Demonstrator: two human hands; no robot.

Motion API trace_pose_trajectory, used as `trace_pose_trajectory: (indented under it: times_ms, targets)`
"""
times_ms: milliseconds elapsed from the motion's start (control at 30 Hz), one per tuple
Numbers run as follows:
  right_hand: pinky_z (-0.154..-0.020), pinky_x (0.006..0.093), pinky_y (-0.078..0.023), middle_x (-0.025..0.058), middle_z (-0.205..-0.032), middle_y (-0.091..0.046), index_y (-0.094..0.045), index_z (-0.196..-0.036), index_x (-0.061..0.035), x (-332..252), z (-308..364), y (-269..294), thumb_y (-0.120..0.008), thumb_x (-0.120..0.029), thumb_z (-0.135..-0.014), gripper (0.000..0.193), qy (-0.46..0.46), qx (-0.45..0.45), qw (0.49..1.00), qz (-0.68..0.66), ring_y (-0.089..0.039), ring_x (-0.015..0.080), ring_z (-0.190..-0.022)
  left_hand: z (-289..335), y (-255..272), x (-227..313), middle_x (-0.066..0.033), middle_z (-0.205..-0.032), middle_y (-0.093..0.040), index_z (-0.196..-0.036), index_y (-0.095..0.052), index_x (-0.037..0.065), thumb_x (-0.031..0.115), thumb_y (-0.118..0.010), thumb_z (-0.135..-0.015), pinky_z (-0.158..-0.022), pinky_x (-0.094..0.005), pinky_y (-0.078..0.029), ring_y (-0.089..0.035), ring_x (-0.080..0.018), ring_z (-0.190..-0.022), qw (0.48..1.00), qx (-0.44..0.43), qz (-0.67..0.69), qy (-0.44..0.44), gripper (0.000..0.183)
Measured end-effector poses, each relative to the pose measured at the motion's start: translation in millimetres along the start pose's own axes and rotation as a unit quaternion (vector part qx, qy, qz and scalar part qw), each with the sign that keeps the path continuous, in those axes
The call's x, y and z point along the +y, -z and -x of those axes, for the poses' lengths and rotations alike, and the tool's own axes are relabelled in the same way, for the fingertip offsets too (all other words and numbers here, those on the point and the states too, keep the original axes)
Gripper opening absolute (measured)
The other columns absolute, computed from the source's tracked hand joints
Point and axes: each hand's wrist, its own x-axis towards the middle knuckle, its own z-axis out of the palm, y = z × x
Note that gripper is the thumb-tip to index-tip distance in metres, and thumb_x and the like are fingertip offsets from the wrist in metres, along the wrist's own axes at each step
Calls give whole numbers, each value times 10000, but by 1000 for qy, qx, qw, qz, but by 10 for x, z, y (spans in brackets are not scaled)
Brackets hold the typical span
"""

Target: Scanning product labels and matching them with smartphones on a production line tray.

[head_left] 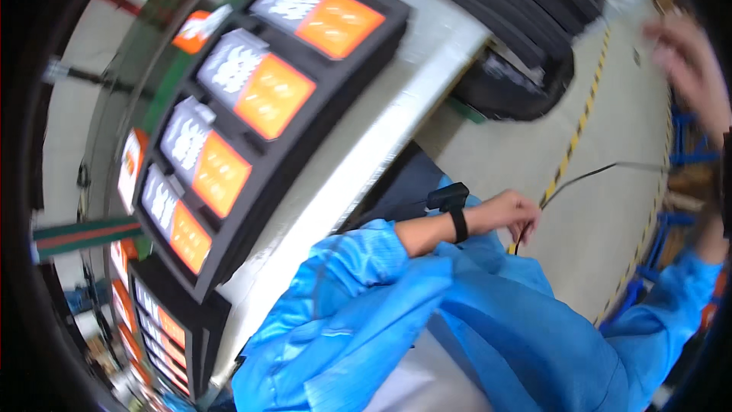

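Note:
My left hand (509, 212) is in front of my blue jacket, fingers curled around a thin black cable (583, 175). From those fingers the cable arcs off to the right, toward my right forearm. On my left wrist sits a black strap with a small black device (448, 197). My right hand (684, 57) is raised at the far right edge, its fingers apart and somewhat blurred, with nothing visible in them. To the left, a black foam tray (347, 80) holds a row of orange and grey-white boxes (255, 84), apart from both hands.
The tray rests on a light-coloured table (385, 126). A second black tray (200, 351) of similar boxes stands at the lower left. Black stacked foam (488, 0) lies beyond the table. Yellow-black tape (583, 122) crosses the grey floor, and blue racks (671, 236) stand at right.

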Motion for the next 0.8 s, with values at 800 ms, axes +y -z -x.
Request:
trace_pose_trajectory:
  times_ms: [800]
  targets:
    - [-634,372,-510,89,-858,-674,-689,-918,-99,-1594,-856,-1037,-642,-241,-813,183,290,-500,805,-134,-644,292,-739,3091,-1286,1697,-132,-1129,-624,-1075,-611,40,110,-610,-854,-892,-357,-481,-591,-297,-1075,519,626,-510,-281,232]
